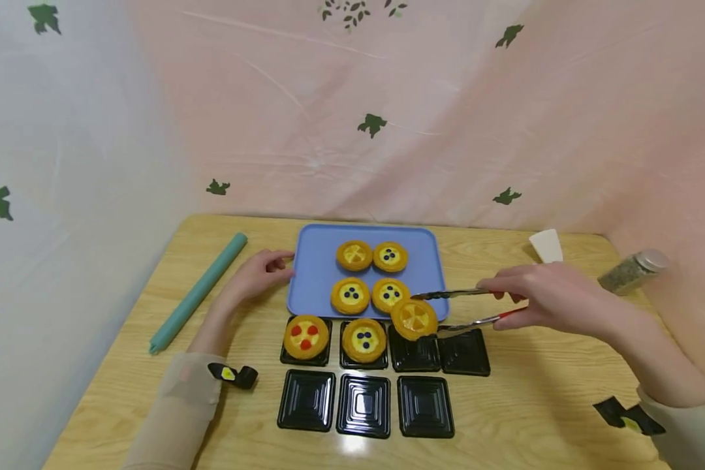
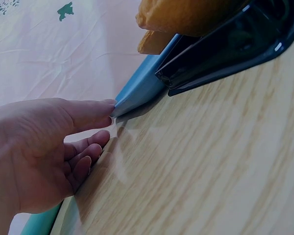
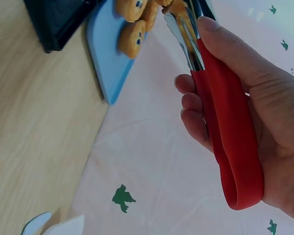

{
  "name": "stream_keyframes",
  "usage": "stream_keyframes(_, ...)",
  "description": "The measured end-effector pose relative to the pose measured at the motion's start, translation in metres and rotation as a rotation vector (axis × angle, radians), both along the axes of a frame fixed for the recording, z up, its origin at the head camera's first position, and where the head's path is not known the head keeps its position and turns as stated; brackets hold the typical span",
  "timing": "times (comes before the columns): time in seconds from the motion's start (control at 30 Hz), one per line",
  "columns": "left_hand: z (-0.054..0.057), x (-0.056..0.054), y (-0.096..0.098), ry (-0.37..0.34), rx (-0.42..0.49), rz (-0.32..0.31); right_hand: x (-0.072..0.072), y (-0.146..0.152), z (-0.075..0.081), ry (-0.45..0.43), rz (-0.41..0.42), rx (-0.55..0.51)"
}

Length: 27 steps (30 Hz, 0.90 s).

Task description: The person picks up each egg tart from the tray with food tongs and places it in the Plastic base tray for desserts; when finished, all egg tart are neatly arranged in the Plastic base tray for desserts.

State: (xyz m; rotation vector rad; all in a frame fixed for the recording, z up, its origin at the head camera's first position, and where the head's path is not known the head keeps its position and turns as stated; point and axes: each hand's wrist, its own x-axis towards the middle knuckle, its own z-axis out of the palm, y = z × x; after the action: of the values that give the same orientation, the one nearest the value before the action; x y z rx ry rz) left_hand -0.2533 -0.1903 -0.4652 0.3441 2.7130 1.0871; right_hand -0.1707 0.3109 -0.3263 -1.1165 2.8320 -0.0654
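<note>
My right hand (image 1: 543,297) grips a pair of tongs (image 3: 230,127) by their red handles. Between the tongs' tips is an egg tart (image 1: 414,318) topped with orange wedges, held tilted over a black square mold (image 1: 414,356) at the tray's front edge. The fingertips of my left hand (image 1: 264,274) touch the left rim of the blue tray (image 1: 314,251), the other fingers loosely bent. On the tray sit several tarts, such as a blueberry tart (image 1: 350,296) and an orange-topped tart (image 1: 354,255). A strawberry tart (image 1: 306,337) and another blueberry tart (image 1: 364,340) occupy two molds.
Three more black molds (image 1: 364,405) form a front row, with another mold (image 1: 465,352) at the right of the back row. A teal roll (image 1: 200,290) lies at left. On the right are a white scraper-like piece (image 1: 546,246) and a spice jar (image 1: 631,271).
</note>
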Motion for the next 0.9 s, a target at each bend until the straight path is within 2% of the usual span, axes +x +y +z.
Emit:
stream_keyframes(0.33,-0.001,0.001,-0.002,0.0,0.005,-0.002,0.014,0.002,-0.012,0.003,0.048,-0.017)
stream_keyframes(0.9,0.002,0.002,-0.002,-0.013,0.008,-0.003,0.015,0.002,-0.027,0.023,0.058,-0.002)
